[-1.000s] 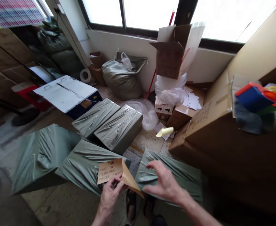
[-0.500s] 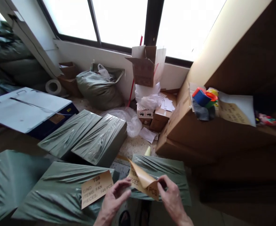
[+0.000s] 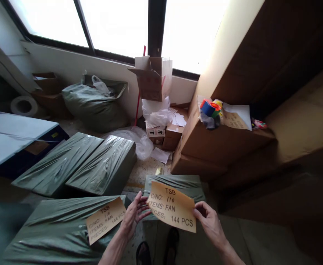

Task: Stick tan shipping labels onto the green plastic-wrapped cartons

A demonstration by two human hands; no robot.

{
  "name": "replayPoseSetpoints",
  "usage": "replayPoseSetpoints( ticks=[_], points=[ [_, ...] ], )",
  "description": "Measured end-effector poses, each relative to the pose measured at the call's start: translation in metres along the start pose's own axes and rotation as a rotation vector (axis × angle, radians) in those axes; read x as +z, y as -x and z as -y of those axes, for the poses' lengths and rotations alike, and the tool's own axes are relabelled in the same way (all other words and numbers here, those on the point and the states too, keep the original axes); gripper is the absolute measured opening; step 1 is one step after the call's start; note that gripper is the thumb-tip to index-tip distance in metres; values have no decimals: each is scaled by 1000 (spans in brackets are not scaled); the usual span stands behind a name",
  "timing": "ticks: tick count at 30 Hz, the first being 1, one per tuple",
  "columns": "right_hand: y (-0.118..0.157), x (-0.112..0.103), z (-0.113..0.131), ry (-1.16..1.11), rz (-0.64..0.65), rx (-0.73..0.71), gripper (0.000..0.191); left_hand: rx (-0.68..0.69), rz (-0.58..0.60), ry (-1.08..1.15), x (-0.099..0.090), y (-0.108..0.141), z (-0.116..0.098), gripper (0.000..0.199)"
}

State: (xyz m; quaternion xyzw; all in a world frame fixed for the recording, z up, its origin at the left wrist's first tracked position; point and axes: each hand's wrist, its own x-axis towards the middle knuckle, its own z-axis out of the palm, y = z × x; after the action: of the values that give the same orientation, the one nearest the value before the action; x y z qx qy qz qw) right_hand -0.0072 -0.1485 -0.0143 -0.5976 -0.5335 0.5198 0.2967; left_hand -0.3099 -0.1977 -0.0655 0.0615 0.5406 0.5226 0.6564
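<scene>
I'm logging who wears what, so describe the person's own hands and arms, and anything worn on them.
Both the left hand and the right hand are bare: five-fingered human hands, without gloves. The left forearm and right forearm show no sleeve, watch, bracelet or cable. No ring or marking can be made out, though fine detail is blurred.

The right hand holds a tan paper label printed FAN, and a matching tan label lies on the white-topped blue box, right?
Only the matching label's place is wrong: the head view shows that tan paper label lying on a green plastic-wrapped package. The right hand does hold the other label, printed FAN.
</scene>
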Motion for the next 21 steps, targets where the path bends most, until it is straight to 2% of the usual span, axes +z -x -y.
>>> replayPoseSetpoints(
  ticks=[3,6,10,14,17,19,21],
  points=[
    [10,-17,-3,24,4,0,32,18,42,-184,8,-5,13,40],
    [19,-40,-16,58,-17,27,33,67,65,-280,18,-8,38,37],
    [31,-75,-50,104,-39,86,36,47,73,-299,37,3,89,41],
    [43,-117,-95,132,-15,110,39,-70,28,-325,50,19,151,53],
    [48,-152,-130,142,2,104,42,-94,-131,-537,39,14,184,67],
    [50,-176,-153,141,-33,115,43,-46,-299,-703,21,-3,192,74],
    [51,-200,-178,145,-58,160,43,-14,-440,-813,0,-29,190,76]
  ],
)
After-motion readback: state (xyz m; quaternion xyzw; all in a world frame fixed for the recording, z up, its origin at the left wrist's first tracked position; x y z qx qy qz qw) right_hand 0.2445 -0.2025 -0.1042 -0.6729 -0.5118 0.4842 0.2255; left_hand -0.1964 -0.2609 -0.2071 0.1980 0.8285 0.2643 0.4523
